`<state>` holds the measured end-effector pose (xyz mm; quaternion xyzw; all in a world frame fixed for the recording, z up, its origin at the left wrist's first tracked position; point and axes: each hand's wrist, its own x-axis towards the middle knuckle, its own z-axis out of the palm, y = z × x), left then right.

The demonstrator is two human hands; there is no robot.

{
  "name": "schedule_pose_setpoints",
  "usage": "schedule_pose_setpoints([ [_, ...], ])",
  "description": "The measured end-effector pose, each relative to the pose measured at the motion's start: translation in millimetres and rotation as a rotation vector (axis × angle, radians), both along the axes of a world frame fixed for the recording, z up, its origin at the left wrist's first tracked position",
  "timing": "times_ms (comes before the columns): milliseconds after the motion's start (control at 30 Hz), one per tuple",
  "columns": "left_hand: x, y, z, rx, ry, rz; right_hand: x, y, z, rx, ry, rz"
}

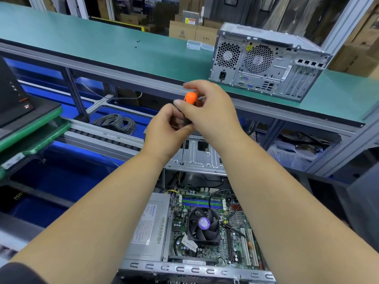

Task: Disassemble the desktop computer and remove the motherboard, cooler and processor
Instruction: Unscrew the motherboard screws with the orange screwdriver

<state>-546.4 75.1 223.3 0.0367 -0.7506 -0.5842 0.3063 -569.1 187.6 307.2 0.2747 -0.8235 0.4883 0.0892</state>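
Both hands grip one screwdriver (189, 103): the right hand (211, 111) around its orange top, the left hand (166, 130) lower down. Its shaft drops onto a chassis screw, with motherboard (205, 228) and cooler (203, 225) below the hands. A tilted shaft could slip and gouge the board.

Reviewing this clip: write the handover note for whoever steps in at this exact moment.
Left hand grips the lower black part of the screwdriver; right hand pinches its orange top. Its shaft points down at the metal drive bracket.
The opened computer case lies below, side panel off. Motherboard, cooler fan and power supply sit inside, cables attached.
Done: case opened.
Left: free the bracket, unplug cables, remove cooler, processor (hidden under it), motherboard.
A second closed tower stands on the green shelf.
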Motion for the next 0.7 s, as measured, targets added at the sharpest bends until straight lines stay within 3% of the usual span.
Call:
schedule_pose_setpoints([
  [133, 1, 0, 2, -0.045, -0.004, 0.041, 4, 0, 0, -0.031, -0.014, -0.006],
  [233, 3, -3, -2, -0.102, -0.030, -0.049, 2, 3, 2, -0.038, -0.058, 0.022],
  [367, 8, -5, -11, 0.042, -0.044, -0.238, 2, 3, 3, -0.033, -0.106, 0.085],
  [700, 10, 5, 0, 0.012, -0.056, 0.001, 11, -4, 6, 0.101, 0.075, 0.002],
])
